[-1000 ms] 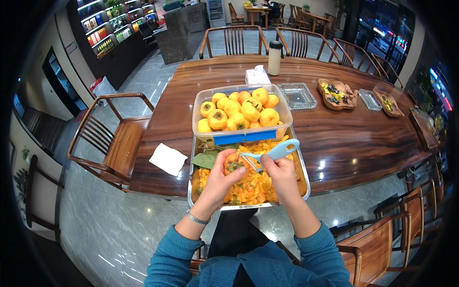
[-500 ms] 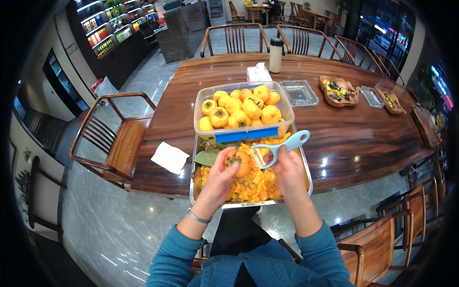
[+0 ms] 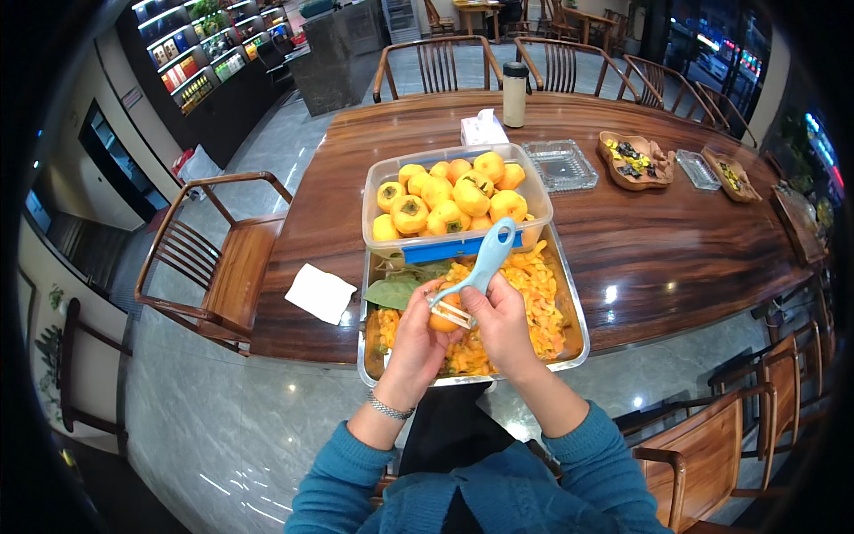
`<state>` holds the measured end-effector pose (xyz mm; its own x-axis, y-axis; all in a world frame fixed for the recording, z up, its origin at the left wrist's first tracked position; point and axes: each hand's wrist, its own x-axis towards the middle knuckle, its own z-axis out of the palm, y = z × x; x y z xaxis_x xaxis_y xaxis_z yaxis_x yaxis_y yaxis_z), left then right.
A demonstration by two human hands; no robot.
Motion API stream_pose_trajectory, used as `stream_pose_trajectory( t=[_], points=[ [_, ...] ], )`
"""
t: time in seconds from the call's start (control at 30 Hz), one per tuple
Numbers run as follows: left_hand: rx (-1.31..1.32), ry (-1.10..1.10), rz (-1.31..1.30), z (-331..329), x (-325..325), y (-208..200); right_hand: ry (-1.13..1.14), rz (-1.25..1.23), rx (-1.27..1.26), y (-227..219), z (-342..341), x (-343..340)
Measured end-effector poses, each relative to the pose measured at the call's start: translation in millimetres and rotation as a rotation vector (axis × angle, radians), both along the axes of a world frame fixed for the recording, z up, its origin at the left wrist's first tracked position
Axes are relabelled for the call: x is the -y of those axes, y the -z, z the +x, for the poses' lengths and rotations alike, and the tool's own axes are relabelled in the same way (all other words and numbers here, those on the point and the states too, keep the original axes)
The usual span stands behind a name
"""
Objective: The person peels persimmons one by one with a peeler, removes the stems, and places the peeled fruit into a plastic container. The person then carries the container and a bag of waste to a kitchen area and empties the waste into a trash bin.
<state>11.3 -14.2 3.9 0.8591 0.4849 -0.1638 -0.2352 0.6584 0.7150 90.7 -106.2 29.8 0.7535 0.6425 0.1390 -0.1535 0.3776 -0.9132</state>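
Over the metal tray, my left hand is closed around an orange persimmon. My right hand grips a light blue peeler, its handle pointing up and away from me. The peeler's blade lies against the persimmon, between both hands. Orange peelings fill much of the tray, with green leaves at its left side. Just beyond, a clear plastic box with a blue latch holds several peeled persimmons, heaped near its rim.
A white paper napkin lies left of the tray. Behind the box stand a tissue pack and a beige bottle. Farther right are a glass tray and a wooden dish of wrapped pieces. Wooden chairs surround the table.
My right hand has moved left, bringing the peeler from beside the persimmon onto it. The peeler's handle has swung more upright. The persimmon is now partly covered by the peeler and fingers.
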Motion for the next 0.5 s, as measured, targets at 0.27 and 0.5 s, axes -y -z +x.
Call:
stream_pose_trajectory(
  t=[0.27,0.5],
  points=[
    [-0.011,-0.022,0.025,-3.3,-2.6,3.8,-0.034,0.015,-0.135,11.4,5.7,-11.1],
    [0.09,0.088,0.041,-16.8,-15.2,0.5,0.023,-0.048,-0.262,15.1,43.0,-19.7]
  ],
)
